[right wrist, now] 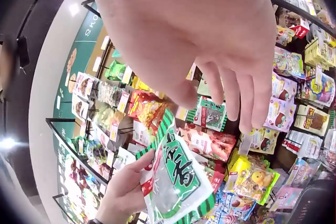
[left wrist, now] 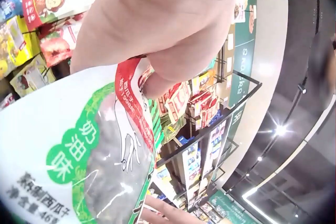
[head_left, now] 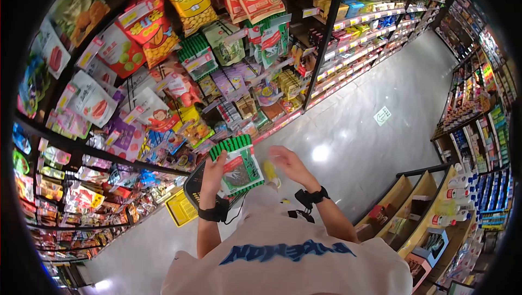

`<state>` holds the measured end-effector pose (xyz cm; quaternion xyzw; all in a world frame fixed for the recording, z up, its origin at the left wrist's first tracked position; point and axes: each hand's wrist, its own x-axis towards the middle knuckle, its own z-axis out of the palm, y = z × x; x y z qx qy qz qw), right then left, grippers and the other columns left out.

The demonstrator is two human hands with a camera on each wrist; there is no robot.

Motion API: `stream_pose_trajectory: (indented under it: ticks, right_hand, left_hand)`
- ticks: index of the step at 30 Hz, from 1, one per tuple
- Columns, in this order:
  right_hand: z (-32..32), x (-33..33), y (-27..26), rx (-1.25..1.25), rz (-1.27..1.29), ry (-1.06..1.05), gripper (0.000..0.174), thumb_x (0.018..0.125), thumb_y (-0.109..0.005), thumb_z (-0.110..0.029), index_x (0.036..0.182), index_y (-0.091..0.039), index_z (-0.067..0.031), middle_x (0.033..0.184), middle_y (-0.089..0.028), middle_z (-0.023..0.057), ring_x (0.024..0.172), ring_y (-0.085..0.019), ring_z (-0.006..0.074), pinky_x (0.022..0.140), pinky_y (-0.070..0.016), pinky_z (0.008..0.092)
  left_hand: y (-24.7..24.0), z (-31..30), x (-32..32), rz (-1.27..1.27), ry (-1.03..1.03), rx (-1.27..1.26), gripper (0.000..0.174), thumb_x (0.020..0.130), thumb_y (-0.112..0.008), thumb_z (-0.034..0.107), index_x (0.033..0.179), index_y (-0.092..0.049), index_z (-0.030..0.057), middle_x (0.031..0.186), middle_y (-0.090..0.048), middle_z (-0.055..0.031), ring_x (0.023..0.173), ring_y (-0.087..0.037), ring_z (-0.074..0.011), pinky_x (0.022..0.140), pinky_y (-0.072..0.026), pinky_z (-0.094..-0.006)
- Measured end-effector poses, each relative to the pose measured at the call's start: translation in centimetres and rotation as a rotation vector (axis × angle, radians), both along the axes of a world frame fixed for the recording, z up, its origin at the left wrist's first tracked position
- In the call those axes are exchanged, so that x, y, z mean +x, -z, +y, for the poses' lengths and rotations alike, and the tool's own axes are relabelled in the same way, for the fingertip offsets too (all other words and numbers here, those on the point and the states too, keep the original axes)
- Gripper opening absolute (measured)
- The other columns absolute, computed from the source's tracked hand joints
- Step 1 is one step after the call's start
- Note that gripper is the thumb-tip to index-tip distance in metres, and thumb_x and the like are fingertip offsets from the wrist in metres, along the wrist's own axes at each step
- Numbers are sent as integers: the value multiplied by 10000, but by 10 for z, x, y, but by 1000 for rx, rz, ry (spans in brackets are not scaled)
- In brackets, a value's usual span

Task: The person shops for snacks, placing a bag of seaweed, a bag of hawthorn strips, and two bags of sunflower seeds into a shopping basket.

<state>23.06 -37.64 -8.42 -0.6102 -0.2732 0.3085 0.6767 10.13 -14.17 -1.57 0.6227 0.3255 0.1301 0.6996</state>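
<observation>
Snack shelves, left hand gripping 奶油味 packet

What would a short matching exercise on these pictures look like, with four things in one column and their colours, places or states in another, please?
Things
1. Left hand
2. Right hand
3. Wrist straps
4. Arrow sign

Colours, places or states
A. Flat on the grey floor
B. Open, holding nothing
C. Black
D. Gripping a packet with green-striped ends

Right pairs: 1-D, 2-B, 3-C, 4-A
</observation>
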Motion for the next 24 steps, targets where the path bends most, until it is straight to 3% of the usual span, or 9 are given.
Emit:
stream_pose_trajectory:
  ticks: [5,9,12,16,18,19,21,22,24]
  right_hand:
    - [59,72,6,103,-61,-23,356,968,-569,-104,1311,-537,-15,1244,-609,57,1150,-585,144,969,-475,307]
    - [116,149,-10,71,369,-132,432,955,-619,-348,1215,-598,-4,1117,-663,52,999,-629,107,804,-508,235]
    - [160,200,-22,-222,284,-148,402,944,-640,-396,1109,-633,-29,963,-645,12,818,-587,80,662,-449,225]
    - [236,255,-10,-134,3,-34,401,924,-676,-441,809,-572,-71,663,-447,-50,586,-380,60,506,-276,309]
    - [277,276,7,34,-57,29,454,927,-671,-447,739,-511,-66,616,-399,-45,568,-343,52,501,-257,330]
    - [292,291,9,18,-74,18,408,932,-664,-409,871,-586,-13,721,-555,21,632,-475,101,548,-385,336]
    - [316,301,11,17,-110,97,403,930,-660,-375,1014,-601,14,870,-628,92,780,-576,168,676,-464,351]
    - [323,314,1,21,-149,145,420,929,-658,-358,1085,-609,28,944,-664,128,855,-626,202,741,-504,358]
    - [332,330,-18,56,-241,91,432,931,-631,-343,1196,-600,-3,1160,-648,148,1132,-590,226,939,-469,359]
  left_hand:
    - [58,31,77,-56,41,10,322,988,-617,283,1131,-628,-5,1029,-682,-45,919,-598,-111,830,-472,-290]
    - [11,49,141,-42,42,60,321,974,-638,295,1064,-661,-12,958,-693,-43,851,-601,-102,769,-477,-273]
    - [17,81,185,-2,28,198,323,974,-638,286,1069,-660,-22,943,-691,-39,832,-591,-93,756,-473,-277]
    - [35,127,249,-161,-116,188,313,975,-624,272,1101,-644,-13,922,-679,-46,803,-571,-105,743,-471,-295]
    - [33,150,271,-89,-137,599,320,958,-627,222,1129,-616,-48,995,-700,-120,876,-632,-185,801,-490,-339]
    - [39,161,281,-72,-185,721,324,953,-629,209,1134,-611,-60,1018,-702,-142,906,-646,-210,823,-494,-351]
    - [52,182,303,-230,-283,854,354,937,-642,180,1154,-594,-95,1106,-690,-217,1019,-664,-288,896,-495,-381]
    - [78,211,310,-232,-238,754,329,936,-642,161,1146,-612,-91,1131,-683,-203,1030,-657,-259,918,-495,-365]
    - [74,218,317,-347,-234,706,263,965,-591,83,1165,-638,-81,1134,-678,-139,1046,-636,-213,930,-498,-348]
